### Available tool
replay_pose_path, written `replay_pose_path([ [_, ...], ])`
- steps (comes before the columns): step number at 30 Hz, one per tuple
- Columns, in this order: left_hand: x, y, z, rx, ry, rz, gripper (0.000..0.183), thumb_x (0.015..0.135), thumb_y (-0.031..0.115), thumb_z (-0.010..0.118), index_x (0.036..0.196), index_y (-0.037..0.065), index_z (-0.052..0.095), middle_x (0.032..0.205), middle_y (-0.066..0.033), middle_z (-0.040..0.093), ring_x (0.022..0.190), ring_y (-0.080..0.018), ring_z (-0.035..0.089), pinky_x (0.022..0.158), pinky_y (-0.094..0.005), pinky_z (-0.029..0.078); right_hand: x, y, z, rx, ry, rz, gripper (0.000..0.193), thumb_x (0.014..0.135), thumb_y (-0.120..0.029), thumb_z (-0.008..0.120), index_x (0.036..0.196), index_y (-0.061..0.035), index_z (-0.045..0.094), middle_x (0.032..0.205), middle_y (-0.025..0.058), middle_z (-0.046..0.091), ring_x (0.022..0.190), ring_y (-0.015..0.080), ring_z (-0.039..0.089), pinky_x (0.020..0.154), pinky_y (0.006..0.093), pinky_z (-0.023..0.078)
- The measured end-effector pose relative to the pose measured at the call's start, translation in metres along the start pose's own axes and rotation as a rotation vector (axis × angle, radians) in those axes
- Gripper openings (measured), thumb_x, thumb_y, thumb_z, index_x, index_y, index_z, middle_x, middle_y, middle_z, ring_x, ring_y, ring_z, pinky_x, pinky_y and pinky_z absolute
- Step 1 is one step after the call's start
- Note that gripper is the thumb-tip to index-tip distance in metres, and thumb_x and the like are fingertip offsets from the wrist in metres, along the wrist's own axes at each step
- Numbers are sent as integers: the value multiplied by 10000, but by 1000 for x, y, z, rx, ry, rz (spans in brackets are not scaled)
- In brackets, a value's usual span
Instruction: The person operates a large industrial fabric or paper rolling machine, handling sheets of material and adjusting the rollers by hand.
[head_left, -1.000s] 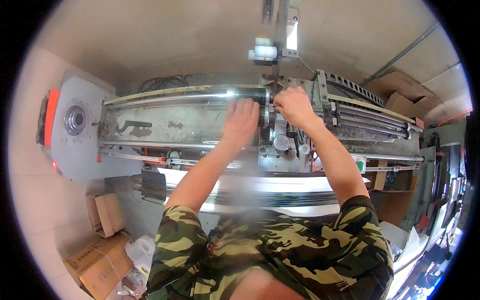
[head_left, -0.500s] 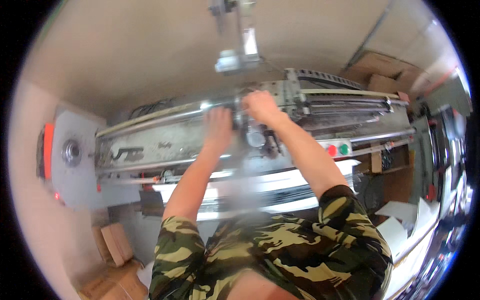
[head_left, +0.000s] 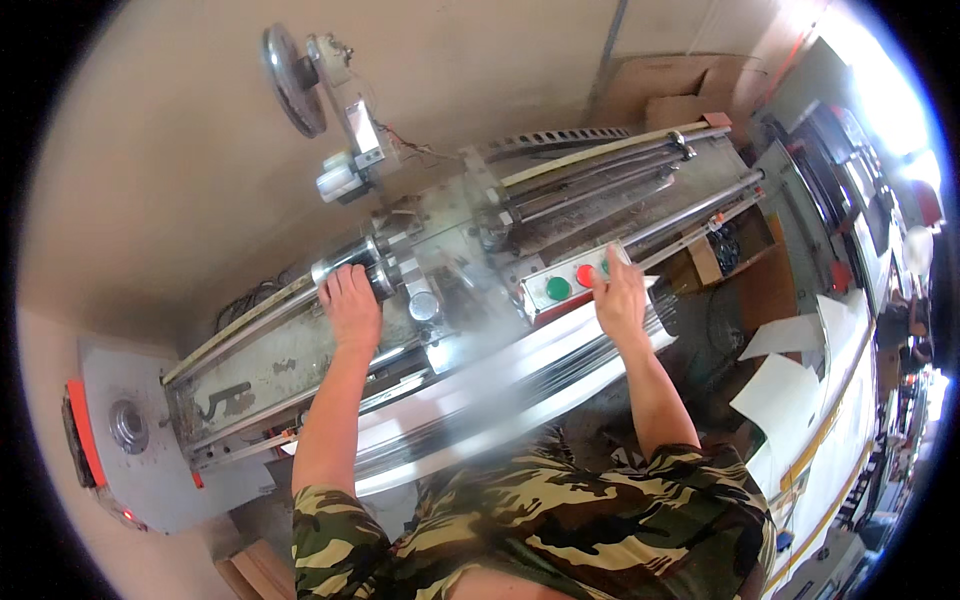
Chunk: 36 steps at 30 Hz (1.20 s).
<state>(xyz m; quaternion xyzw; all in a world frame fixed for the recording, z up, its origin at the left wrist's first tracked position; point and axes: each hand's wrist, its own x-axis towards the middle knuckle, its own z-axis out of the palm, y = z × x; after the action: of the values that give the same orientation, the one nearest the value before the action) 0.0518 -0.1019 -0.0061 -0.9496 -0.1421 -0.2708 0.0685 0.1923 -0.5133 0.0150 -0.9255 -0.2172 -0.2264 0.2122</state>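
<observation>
My left hand (head_left: 352,308) lies over a shiny metal cylinder (head_left: 343,259) on the machine's carriage, fingers stretched out across it. My right hand (head_left: 622,298) is over the push-button panel (head_left: 528,290), its fingers apart. One fingertip of it is at the far-right green button, the thumb beside the red button (head_left: 587,276). Another green button (head_left: 558,288) shows uncovered to the left. Right of the cylinder are the carriage's metal blocks (head_left: 410,270) and a round metal knob (head_left: 424,306).
A large handwheel (head_left: 295,82) on a bracket rises behind the carriage. Long metal rails (head_left: 700,207) run to both sides. Sheet material (head_left: 480,400), partly blurred, lies along the front edge. Cardboard (head_left: 665,90) leans at the back right, and white sheets (head_left: 785,400) stand at the right.
My right hand has left the carriage for the button panel at the right. My left hand has come onto the metal cylinder. The whole view has turned.
</observation>
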Motion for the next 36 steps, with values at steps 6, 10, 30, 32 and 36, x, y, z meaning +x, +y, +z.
replay_pose_path([
  [6, 5, -4, -10, -47, 14, 58, 369, 793, 90, 676, 1140, 42, 560, 1105, -123, 552, 1100, -329, 529, 1021, -501, 383, 30, -29, -25, -176, -374, 157, 505, 947, -362, 602, 1290, 9, 612, 1070, 214, 700, 1039, 392, 635, 950, 471, 468],
  [10, 11, 1, -31, -76, -51, 72, 250, 853, 100, 623, 1085, 44, 551, 1082, -120, 539, 1070, -321, 534, 989, -487, 397, -5, -52, -20, -54, -198, 175, 334, 899, -313, 657, 1095, -48, 708, 916, 172, 724, 886, 378, 673, 855, 469, 513],
  [30, 3, -17, -15, -1, 28, 205, 124, 910, 128, 576, 1020, 86, 535, 1036, -70, 532, 1018, -254, 540, 896, -425, 421, -203, -225, -48, 243, -137, 237, 255, 864, -342, 741, 787, -100, 757, 760, 102, 673, 758, 323, 633, 728, 466, 482],
  [32, 2, -20, -19, -42, 39, 204, 130, 896, 114, 580, 1013, 81, 535, 1036, -88, 532, 1024, -271, 540, 883, -441, 420, -191, -221, -50, 285, -182, 200, 245, 868, -340, 739, 800, -105, 761, 762, 100, 671, 757, 320, 635, 725, 453, 489],
  [36, 5, -27, -11, -222, 18, 128, 121, 826, 47, 573, 947, 41, 577, 960, -172, 561, 963, -359, 551, 843, -493, 418, -173, -199, -17, 190, -299, -36, 215, 879, -304, 706, 799, -110, 757, 755, 81, 673, 767, 293, 656, 726, 438, 506],
])
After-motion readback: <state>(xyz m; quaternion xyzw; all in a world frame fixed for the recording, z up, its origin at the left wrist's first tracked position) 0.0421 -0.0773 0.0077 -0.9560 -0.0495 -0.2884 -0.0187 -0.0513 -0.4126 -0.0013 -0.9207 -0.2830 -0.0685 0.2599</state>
